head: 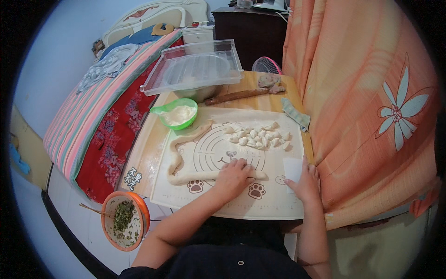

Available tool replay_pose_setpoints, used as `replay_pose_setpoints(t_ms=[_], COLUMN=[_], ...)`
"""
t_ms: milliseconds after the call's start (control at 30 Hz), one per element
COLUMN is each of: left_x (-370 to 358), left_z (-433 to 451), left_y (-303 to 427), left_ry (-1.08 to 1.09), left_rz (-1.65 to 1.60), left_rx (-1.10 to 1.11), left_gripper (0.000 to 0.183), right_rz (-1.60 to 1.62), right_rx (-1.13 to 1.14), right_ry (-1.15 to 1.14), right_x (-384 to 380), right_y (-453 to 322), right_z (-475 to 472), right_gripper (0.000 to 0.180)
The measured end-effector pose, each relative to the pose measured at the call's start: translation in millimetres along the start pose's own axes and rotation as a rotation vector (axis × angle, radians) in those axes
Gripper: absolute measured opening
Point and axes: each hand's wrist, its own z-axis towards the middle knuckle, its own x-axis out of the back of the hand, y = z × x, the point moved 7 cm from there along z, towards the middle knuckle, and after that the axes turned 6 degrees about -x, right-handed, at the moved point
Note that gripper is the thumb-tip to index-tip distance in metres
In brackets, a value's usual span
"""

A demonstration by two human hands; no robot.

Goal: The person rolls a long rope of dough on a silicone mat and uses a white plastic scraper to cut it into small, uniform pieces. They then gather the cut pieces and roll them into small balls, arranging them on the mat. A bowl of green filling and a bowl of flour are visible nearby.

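Observation:
My left hand (234, 178) rests over the right part of a long dough rope (195, 177), whose end shows just past my fingers. The rope bends up the left side of a printed kneading mat (223, 205). My right hand (306, 181) is at the mat's right edge, its thumb and fingers spread around a white flat scraper (293, 171); whether it grips it is unclear. Beyond my hands lie several cut dough pieces (258, 136), heaped loosely. At the mat's upper left stands a green plastic bowl (191, 122) with flour.
A rolling pin (237, 97), a cloth (296, 113) and a metal bowl (198, 93) under a clear plastic tray (153, 89) stand at the back. An orange bowl (145, 209) of chopped greens is at the lower left. A curtain (348, 122) hangs against the table's right side.

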Motion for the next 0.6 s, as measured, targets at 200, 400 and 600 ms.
replay_pose_setpoints(t_ms=[200, 400, 600], left_x=[-9, -15, -15], left_z=[-14, -7, -9], left_y=[3, 23, 22], left_ry=[0.02, 0.062, 0.066], left_rz=[-0.028, -0.074, -0.06], left_rx=[-0.016, -0.025, 0.003], left_gripper=[0.025, 0.032, 0.036], right_rz=[-0.051, -0.053, -0.052], right_rx=[-0.015, -0.027, 0.008], right_ry=[0.095, -0.022, -0.1], right_x=[-1, 2, 0], right_y=[-3, -2, 9], right_z=[-7, 1, 12], right_gripper=[0.106, 0.108, 0.109])
